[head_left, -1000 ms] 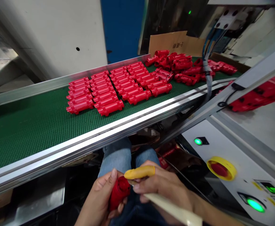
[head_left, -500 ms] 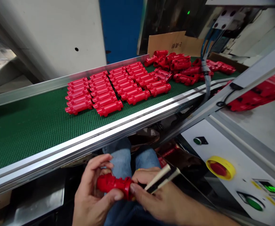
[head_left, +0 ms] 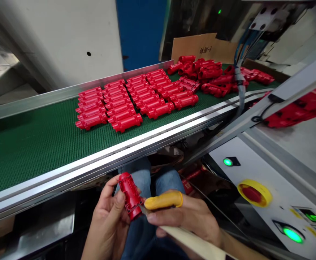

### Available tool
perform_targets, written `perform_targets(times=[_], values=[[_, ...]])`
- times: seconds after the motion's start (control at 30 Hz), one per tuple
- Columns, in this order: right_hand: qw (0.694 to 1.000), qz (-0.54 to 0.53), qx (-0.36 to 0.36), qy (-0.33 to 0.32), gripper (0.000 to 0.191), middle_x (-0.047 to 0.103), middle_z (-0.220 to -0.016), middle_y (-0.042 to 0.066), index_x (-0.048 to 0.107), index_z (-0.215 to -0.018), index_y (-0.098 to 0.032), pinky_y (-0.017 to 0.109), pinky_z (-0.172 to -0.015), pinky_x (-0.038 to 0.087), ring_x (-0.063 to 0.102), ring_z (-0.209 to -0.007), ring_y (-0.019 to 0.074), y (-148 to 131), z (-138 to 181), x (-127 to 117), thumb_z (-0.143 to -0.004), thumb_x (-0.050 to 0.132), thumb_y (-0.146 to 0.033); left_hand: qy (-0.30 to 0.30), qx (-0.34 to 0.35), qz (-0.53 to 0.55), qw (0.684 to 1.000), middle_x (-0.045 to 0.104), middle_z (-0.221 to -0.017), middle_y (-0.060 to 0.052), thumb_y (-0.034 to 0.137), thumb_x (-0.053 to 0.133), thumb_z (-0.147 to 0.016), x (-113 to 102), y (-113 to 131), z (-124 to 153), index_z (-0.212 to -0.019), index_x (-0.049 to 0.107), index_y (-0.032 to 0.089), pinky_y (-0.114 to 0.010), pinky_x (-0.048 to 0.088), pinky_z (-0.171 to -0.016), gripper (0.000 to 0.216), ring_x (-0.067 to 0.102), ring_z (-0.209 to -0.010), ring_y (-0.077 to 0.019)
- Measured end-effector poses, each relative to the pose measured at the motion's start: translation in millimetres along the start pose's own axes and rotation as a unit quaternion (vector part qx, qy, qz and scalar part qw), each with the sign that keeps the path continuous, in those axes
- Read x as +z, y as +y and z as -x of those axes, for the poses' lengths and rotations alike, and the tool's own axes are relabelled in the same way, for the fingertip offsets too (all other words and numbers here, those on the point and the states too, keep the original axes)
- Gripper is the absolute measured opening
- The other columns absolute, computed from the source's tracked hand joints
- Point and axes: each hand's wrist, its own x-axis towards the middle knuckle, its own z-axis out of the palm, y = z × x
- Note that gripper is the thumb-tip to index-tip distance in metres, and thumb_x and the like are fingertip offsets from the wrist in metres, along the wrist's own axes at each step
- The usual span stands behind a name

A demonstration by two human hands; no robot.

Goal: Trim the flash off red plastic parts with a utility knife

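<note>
My left hand (head_left: 107, 220) grips a red plastic cylinder part (head_left: 130, 196), held nearly upright over my lap below the conveyor rail. My right hand (head_left: 185, 216) is closed on a cream-handled trimming knife (head_left: 198, 245). Its index finger wears a yellow finger cot (head_left: 163, 200) and presses against the lower end of the part. Both hands meet at the part, just in front of my jeans-clad knees (head_left: 147, 180).
Rows of red parts (head_left: 125, 101) lie ordered on the green conveyor belt (head_left: 33, 144), with a loose heap (head_left: 209, 74) at the far right by a cardboard sheet (head_left: 201, 47). To the right a control panel carries a red emergency stop (head_left: 254, 193) and green lamps (head_left: 293, 234).
My left hand turned the red part from lying sideways to nearly upright. My right hand swung the knife handle down again, and the yellow-capped finger is back on the part.
</note>
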Motion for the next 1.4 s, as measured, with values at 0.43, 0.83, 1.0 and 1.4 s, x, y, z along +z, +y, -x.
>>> perform_targets(times=[0.43, 0.83, 1.0, 1.4], values=[[1.000, 0.015, 0.007, -0.010, 0.025, 0.085, -0.114, 0.011, 0.078, -0.128, -0.020, 0.025, -0.089, 0.067, 0.081, -0.099, 0.0185, -2.7, -5.2, 1.5, -0.103, 0.075, -0.014, 0.001, -0.001, -0.004, 1.000, 0.078, -0.084, -0.002, 0.041, 0.106, -0.065, -1.4, 0.3, 1.1, -0.121, 0.076, 0.026, -0.020, 0.061, -0.067, 0.065, 0.074, -0.073, -0.0170], [0.997, -0.057, 0.045, 0.005, 0.027, 0.085, -0.114, 0.008, 0.074, -0.133, -0.029, 0.028, -0.087, 0.069, 0.082, -0.105, 0.0201, -3.6, 8.8, 2.6, -0.108, 0.072, -0.020, -0.004, -0.032, -0.013, 0.999, 0.077, -0.081, -0.002, 0.046, 0.104, -0.068, 1.6, 2.7, 5.6, -0.128, 0.072, 0.026, -0.022, 0.057, -0.063, 0.071, 0.070, -0.068, -0.0167], [0.991, -0.089, 0.095, 0.039, 0.017, 0.087, -0.104, 0.007, 0.082, -0.120, -0.026, 0.029, -0.092, 0.069, 0.085, -0.099, 0.0202, -12.8, 0.3, -5.4, -0.103, 0.081, -0.028, -0.014, -0.035, -0.018, 0.999, 0.078, -0.082, -0.003, 0.046, 0.104, -0.068, 1.2, 4.7, 5.5, -0.129, 0.073, 0.026, -0.023, 0.058, -0.062, 0.071, 0.071, -0.067, -0.0177], [0.999, -0.032, 0.027, -0.034, 0.024, 0.083, -0.110, 0.010, 0.082, -0.122, -0.015, 0.017, -0.094, 0.066, 0.083, -0.102, 0.0154, -7.6, -7.1, -1.9, -0.099, 0.078, -0.008, -0.037, -0.037, -0.031, 0.998, 0.070, -0.076, 0.000, 0.045, 0.100, -0.075, -0.4, 3.7, 6.6, -0.126, 0.075, 0.027, -0.019, 0.055, -0.063, 0.059, 0.061, -0.065, -0.0138]])
